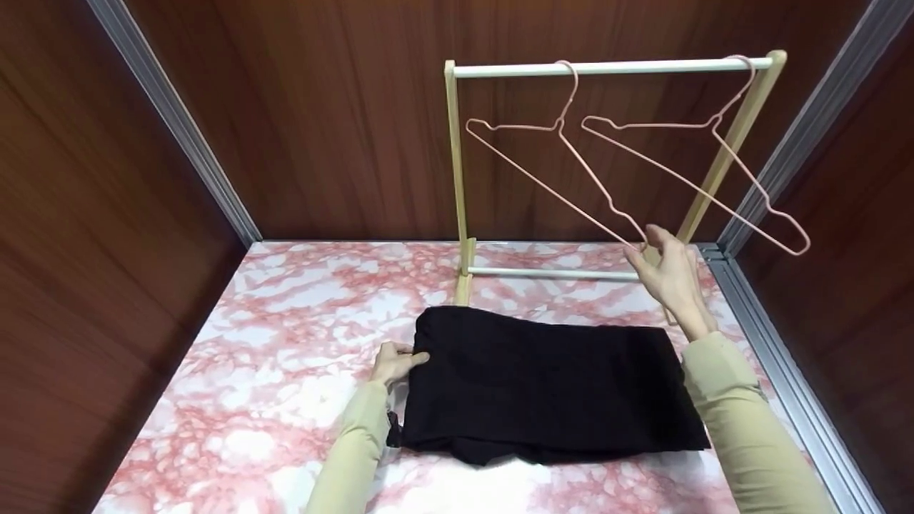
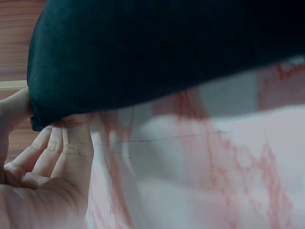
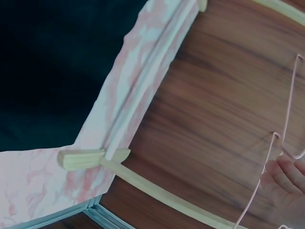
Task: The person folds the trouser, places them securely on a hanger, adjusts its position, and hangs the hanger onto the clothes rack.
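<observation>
Black cloth (image 1: 550,385), folded into a broad rectangle, lies on the pink-and-white marbled table (image 1: 300,343), just in front of a small rack (image 1: 459,164) of pale uprights and white rails. From where I stand, the person's left hand (image 1: 391,363) has hold of its left edge, thumb on top and the other fingers underneath. The right hand (image 1: 671,275) is raised past the cloth's far side, its fingers drawn narrow and pinching the lower right corner of a pink hanger (image 1: 560,127). That one hooks over the top rail; a second pink hanger (image 1: 715,123) hangs to its right, near the rack's end. Pale yellow sleeves (image 1: 750,428) cover both arms, and reddish-brown wood-grain walls (image 1: 343,143) stand around the table.
</observation>
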`<action>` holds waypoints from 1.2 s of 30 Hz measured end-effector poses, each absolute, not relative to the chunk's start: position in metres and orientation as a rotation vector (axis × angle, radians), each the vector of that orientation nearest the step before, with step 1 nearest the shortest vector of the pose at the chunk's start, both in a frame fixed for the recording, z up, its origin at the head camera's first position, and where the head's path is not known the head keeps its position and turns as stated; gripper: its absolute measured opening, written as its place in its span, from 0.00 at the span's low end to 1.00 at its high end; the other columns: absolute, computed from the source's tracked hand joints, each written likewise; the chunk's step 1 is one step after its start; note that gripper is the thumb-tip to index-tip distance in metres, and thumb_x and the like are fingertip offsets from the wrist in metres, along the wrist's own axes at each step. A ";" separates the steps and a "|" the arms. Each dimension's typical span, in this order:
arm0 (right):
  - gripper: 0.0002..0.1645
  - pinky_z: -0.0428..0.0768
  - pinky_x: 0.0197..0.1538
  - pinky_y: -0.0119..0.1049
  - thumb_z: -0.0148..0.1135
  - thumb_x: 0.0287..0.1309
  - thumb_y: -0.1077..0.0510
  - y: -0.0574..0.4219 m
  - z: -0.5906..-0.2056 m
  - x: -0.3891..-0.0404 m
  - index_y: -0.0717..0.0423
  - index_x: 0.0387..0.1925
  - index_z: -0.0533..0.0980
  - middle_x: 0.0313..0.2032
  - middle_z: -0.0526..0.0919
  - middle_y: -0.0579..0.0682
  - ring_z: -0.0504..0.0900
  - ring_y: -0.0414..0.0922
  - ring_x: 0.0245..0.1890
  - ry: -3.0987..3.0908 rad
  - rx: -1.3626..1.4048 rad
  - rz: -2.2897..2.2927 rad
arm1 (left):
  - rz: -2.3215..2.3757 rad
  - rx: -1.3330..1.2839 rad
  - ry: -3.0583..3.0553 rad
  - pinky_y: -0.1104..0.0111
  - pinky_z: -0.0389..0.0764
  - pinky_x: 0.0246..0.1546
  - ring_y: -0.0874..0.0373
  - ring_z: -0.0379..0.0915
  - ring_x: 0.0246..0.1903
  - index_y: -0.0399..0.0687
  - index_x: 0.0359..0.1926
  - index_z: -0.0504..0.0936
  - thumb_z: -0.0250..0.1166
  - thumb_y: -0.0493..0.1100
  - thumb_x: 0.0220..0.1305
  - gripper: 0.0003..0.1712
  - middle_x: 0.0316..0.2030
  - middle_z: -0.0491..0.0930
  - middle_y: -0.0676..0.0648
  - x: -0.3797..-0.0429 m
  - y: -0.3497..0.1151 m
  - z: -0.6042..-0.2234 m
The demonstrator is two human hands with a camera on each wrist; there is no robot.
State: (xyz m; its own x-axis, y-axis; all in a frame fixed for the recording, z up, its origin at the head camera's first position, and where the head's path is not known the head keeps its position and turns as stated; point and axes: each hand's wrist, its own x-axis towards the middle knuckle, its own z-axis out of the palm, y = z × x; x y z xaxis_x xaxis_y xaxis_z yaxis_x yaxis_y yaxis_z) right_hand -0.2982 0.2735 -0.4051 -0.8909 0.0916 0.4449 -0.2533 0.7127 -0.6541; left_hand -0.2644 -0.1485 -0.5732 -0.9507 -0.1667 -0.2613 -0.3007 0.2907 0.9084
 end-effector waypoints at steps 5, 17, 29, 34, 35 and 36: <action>0.31 0.74 0.64 0.56 0.64 0.63 0.59 0.268 -0.398 -0.307 0.73 0.62 0.71 0.58 0.79 0.72 0.80 0.67 0.58 -2.448 0.102 1.043 | 1.770 -0.443 2.410 0.67 0.86 0.35 0.56 0.82 0.31 0.26 0.49 0.78 0.73 0.39 0.54 0.26 0.46 0.83 0.30 -0.264 -0.149 -0.573; 0.26 0.76 0.65 0.50 0.63 0.64 0.59 0.253 -0.386 -0.322 0.69 0.60 0.75 0.56 0.82 0.68 0.83 0.60 0.59 -2.438 0.039 1.122 | 1.750 -0.434 2.397 0.68 0.85 0.34 0.57 0.81 0.31 0.26 0.52 0.78 0.73 0.40 0.56 0.27 0.47 0.83 0.31 -0.263 -0.150 -0.574; 0.21 0.73 0.65 0.46 0.60 0.66 0.58 0.238 -0.376 -0.335 0.64 0.57 0.79 0.53 0.85 0.64 0.84 0.56 0.56 -2.445 -0.027 1.188 | 1.692 -0.410 2.485 0.65 0.85 0.41 0.54 0.82 0.35 0.26 0.48 0.80 0.74 0.40 0.53 0.26 0.45 0.85 0.30 -0.263 -0.150 -0.574; 0.21 0.74 0.65 0.47 0.59 0.67 0.57 0.236 -0.375 -0.337 0.62 0.57 0.79 0.55 0.84 0.62 0.82 0.56 0.58 -2.472 -0.078 1.201 | 1.668 -0.399 2.493 0.66 0.85 0.41 0.56 0.82 0.33 0.28 0.46 0.83 0.74 0.41 0.53 0.23 0.42 0.87 0.33 -0.264 -0.151 -0.574; 0.20 0.74 0.65 0.47 0.59 0.67 0.57 0.236 -0.375 -0.337 0.62 0.57 0.80 0.55 0.84 0.62 0.82 0.56 0.58 -2.474 -0.089 1.203 | 1.661 -0.391 2.499 0.67 0.84 0.40 0.57 0.81 0.32 0.28 0.45 0.83 0.74 0.41 0.53 0.22 0.41 0.87 0.34 -0.264 -0.151 -0.574; 0.20 0.74 0.64 0.47 0.58 0.67 0.57 0.235 -0.374 -0.337 0.61 0.57 0.80 0.55 0.85 0.62 0.82 0.56 0.58 -2.474 -0.099 1.205 | 1.654 -0.383 2.503 0.68 0.84 0.39 0.58 0.80 0.31 0.28 0.44 0.84 0.74 0.41 0.54 0.21 0.39 0.88 0.35 -0.264 -0.151 -0.575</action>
